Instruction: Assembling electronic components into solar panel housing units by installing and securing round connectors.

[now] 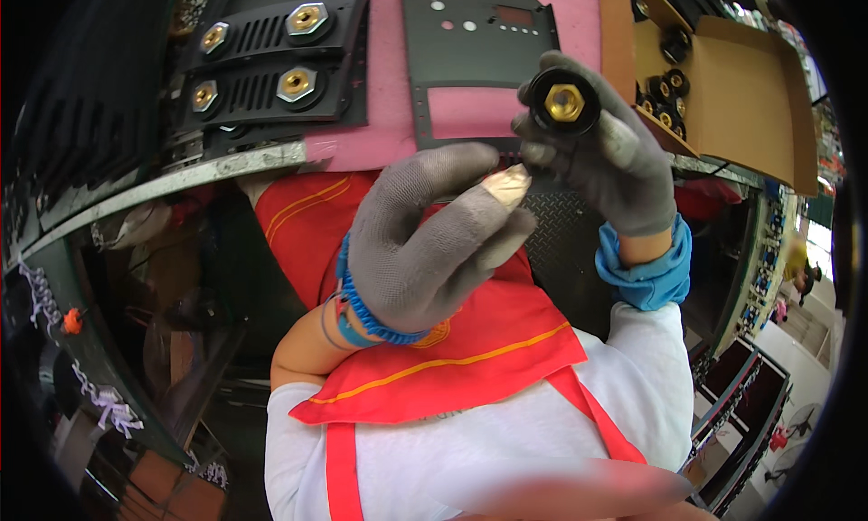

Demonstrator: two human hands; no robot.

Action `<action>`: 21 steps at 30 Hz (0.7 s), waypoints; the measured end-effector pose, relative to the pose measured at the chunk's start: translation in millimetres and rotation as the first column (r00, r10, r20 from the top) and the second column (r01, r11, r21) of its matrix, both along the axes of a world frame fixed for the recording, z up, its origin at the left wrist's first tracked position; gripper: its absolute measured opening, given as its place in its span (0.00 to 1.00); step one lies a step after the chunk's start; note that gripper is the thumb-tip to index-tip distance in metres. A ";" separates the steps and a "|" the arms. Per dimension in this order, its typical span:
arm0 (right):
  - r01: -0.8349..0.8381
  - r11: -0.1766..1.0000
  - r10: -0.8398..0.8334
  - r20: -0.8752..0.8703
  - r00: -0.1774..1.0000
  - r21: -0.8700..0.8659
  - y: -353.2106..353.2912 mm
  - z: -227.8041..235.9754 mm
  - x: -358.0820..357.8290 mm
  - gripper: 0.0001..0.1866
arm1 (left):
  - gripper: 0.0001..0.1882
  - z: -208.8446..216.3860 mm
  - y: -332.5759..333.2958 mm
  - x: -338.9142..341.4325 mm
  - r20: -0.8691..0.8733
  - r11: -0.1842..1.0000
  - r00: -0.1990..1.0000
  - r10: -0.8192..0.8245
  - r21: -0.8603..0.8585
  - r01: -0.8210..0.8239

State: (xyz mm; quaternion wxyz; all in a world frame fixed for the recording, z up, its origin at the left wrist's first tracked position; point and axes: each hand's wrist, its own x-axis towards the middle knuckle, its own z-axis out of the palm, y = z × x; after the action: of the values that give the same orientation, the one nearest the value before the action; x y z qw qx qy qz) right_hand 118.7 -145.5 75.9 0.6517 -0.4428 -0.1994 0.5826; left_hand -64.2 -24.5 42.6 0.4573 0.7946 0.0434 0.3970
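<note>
1. We see the left hand (425, 241) in a grey knitted glove, its fingers curled and loosely drawn together; a fingertip is pale and worn. We cannot tell whether it pinches anything small.
2. The right hand (624, 159), gloved too, grips a black round fitting (565, 102) in bent fingers. We see the fitting just above the left fingertips, near the bench edge, its brass hexagon (564, 103) facing us.
3. We find lettering on the white shirt (407, 458), partly covered by the red apron (488, 340), and a yellow emblem (434, 334) too small to read.
4. Beyond the hands, we see a dark, flat panel (470, 64) with a rectangular cut-out and small round holes, lying on a smooth pink covering (387, 69).
5. On the left, we see slotted black panels (262, 58) bearing bright hexagonal nuts (307, 19) with brass centres.
6. On the right, a brown cardboard box (755, 96) holds more black, brass-centred fittings (663, 89).
</note>
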 end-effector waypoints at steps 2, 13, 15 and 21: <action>0.024 1.000 -0.024 0.003 1.000 -0.018 4.5 -7.5 -16.3 0.36 | 0.20 -2.3 1.4 7.8 0.111 0.992 0.986 0.124 0.013 -0.127; 0.174 0.962 -0.274 0.764 0.584 0.212 26.8 -15.5 -47.8 0.16 | 0.12 -12.2 -10.4 3.2 0.264 0.395 0.964 0.023 -0.888 0.234; 0.096 0.957 -0.285 0.828 0.483 0.273 23.7 -16.0 -49.5 0.15 | 0.08 -14.9 -12.5 -3.0 0.291 0.367 0.957 0.017 -0.892 0.265; -0.511 0.801 -0.206 0.945 0.255 0.312 27.3 7.7 -37.9 0.11 | 0.07 -36.0 0.7 -19.8 0.315 -0.023 0.939 -0.139 -0.949 0.315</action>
State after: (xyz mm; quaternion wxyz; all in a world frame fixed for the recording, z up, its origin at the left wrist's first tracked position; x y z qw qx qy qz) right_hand 80.8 -118.2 83.6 0.4299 -0.4605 -0.7578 0.1699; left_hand -84.1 -23.8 6.6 0.9391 0.2167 0.1483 0.2218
